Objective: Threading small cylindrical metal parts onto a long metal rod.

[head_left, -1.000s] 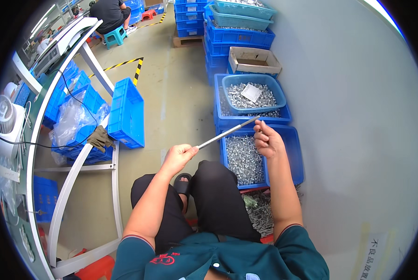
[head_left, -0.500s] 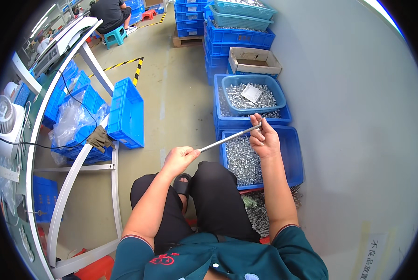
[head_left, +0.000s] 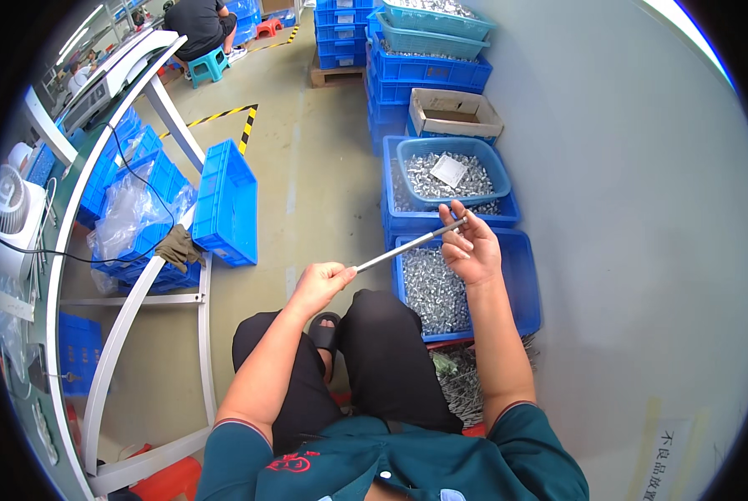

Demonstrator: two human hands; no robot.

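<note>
The thin metal rod (head_left: pixel 407 244) lies slanted across the space in front of my knees, its low end pinched in my left hand (head_left: pixel 322 281) and its high end up at the fingertips of my right hand (head_left: pixel 471 249). Half a second ago my right hand was closed more tightly about that far end; now its fingers have loosened and fanned, palm turned up toward me, so only the thumb and a fingertip or two seem to touch the tip. Whether there is a small piece at that tip I cannot tell; it is too fine to make out here. My left hand has hardly shifted and is closed in a fist around its end. To my mind the loosening says I am working at the rod's end, turning or checking it, not setting it down.

Directly beneath the rod and my right hand sits the blue crate (head_left: pixel 524 284) of small silvery metal parts. Just beyond it, a round blue basin (head_left: pixel 495 163) rests on another crate, also full of parts, with a white slip on top. A cardboard box (head_left: pixel 453 113) stands farther off, then stacked blue crates. To my left, an empty blue crate (head_left: pixel 228 204) leans against the white workbench frame (head_left: pixel 107 334).
</note>
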